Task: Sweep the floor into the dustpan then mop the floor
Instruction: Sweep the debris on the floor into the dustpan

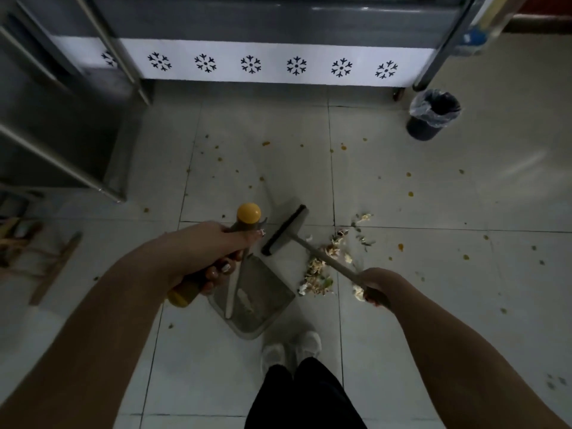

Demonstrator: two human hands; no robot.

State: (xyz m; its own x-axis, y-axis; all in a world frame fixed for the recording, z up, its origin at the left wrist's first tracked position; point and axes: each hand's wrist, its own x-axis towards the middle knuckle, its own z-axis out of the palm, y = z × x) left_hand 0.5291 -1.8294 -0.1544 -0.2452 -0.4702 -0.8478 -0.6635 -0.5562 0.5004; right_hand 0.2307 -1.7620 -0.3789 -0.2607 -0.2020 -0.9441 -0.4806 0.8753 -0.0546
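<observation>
My left hand point(213, 258) grips the yellow-capped handle point(248, 213) of a grey dustpan point(257, 308) that rests on the pale tiled floor point(247, 144) in front of my shoes. My right hand point(376, 287) is closed on the grey stick of a short broom, whose dark head point(284, 230) sits just beyond the pan's mouth. A pile of pale food scraps point(322, 270) lies on the tile between the broom stick and the pan's right side. A few scraps are inside the pan. Orange and green specks are scattered over the floor.
A cabinet with a white snowflake band point(278, 63) runs along the far side. A steel unit point(62, 125) stands at the left. A dark bin with a plastic liner point(433, 114) is at the far right. Wooden items point(37, 249) lie at the left edge.
</observation>
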